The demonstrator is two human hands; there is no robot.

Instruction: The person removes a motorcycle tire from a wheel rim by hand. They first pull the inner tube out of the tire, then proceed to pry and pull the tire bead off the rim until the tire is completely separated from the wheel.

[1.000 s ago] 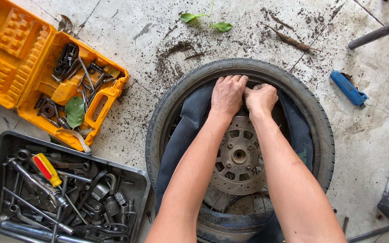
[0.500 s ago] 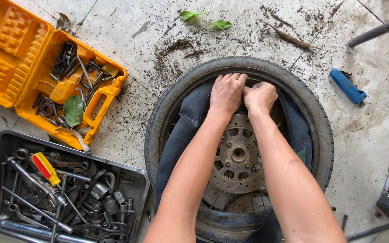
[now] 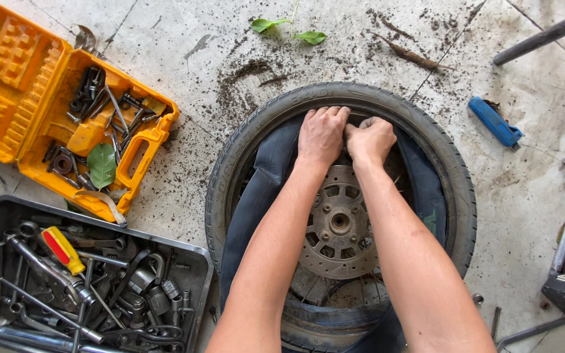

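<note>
At the frame's centre, the left hand (image 3: 322,136) and right hand (image 3: 369,138), pressed side by side, grip the inner tube (image 3: 266,176) inside the tyre's (image 3: 230,163) upper rim.

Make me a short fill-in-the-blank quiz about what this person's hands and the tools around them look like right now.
1. Both hands, left hand and right hand, press at the far inner edge of the black rubber ____.
2. The open plastic tool case is coloured ____.
3. The screwdriver with the red and yellow handle lies in the dark ____.
4. The perforated metal brake disc lies at the wheel's ____.

Missing words: tyre; orange; tray; centre
</note>
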